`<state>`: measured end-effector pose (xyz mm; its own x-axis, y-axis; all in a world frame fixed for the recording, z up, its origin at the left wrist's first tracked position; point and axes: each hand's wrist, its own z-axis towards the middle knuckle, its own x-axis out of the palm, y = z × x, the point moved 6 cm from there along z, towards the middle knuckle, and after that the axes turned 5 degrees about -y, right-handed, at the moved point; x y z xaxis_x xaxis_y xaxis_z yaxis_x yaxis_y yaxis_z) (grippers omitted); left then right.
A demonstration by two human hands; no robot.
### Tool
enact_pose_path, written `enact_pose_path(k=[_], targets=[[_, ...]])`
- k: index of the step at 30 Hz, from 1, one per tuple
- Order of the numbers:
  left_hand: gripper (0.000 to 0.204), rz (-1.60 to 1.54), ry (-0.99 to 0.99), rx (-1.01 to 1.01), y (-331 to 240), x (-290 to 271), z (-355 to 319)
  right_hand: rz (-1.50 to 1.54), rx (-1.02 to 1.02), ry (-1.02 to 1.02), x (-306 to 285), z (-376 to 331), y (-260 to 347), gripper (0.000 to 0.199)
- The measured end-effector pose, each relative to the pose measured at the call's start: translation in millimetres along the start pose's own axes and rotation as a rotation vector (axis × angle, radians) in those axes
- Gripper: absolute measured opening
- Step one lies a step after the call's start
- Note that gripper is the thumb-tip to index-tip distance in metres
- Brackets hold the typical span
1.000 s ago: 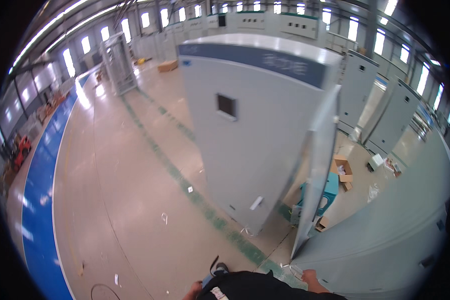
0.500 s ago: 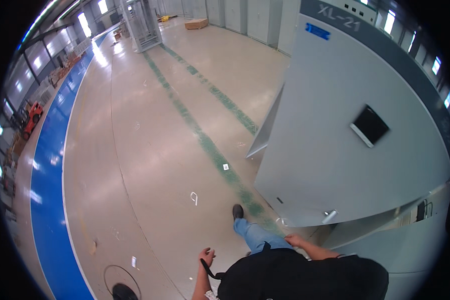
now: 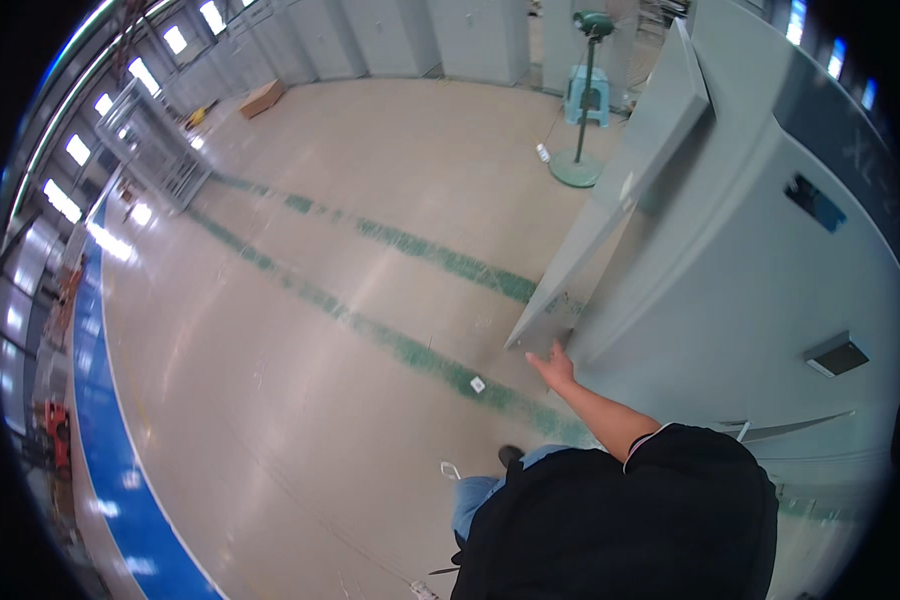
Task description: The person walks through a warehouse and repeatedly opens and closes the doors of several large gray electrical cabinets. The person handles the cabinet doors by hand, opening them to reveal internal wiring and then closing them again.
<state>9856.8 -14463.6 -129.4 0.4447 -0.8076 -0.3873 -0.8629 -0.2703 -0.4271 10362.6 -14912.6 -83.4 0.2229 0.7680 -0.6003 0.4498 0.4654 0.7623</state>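
My right hand point(image 3: 553, 368) is stretched out ahead of me, fingers and thumb apart, with nothing held in it. It is close to the bottom corner of a grey metal door point(image 3: 610, 215) that stands ajar on a large grey cabinet point(image 3: 710, 290). Whether the fingertips touch the door I cannot tell. On the cabinet's broad face to the right are a small dark blue plate point(image 3: 816, 203) and a black panel with a pale edge point(image 3: 838, 354). My left hand is out of the picture.
Beyond the door stand a green pedestal fan point(image 3: 585, 100) and a light blue plastic stool point(image 3: 587, 95). A metal frame point(image 3: 155, 150) and a cardboard box point(image 3: 261, 99) are farther off. Worn green lines point(image 3: 410, 350) and a blue lane point(image 3: 140, 480) mark the floor; a red forklift point(image 3: 58, 437) stands left.
My view has swung right and closer to the cabinet. My right hand has risen from my side toward the door. My left hand has gone out of the picture; the fan and stool have appeared.
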Motion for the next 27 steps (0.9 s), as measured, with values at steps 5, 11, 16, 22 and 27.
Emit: enact_pose_path(k=[5, 11, 16, 22, 27], targets=[[0.048, 0.024, 0.057, 0.102, -201, 17, 118, 0.379, 0.061, -0.615, -23, 97, 35, 0.097], [0.047, 0.150, 0.113, 0.201, -424, 13, 239, 0.574, -0.018, -0.724, -82, 95, 129, 0.076], [0.046, 0.259, 0.153, 0.321, -647, 57, 329, 0.824, 0.034, -0.899, -128, 95, 165, 0.048], [0.046, 0.340, 0.231, 0.543, -891, 157, 397, 0.983, 0.220, -1.195, -124, 101, 192, 0.057], [0.044, 0.341, 0.613, 0.783, -1019, 382, 321, 0.956, 0.359, -1.462, -110, 113, 194, 0.071]])
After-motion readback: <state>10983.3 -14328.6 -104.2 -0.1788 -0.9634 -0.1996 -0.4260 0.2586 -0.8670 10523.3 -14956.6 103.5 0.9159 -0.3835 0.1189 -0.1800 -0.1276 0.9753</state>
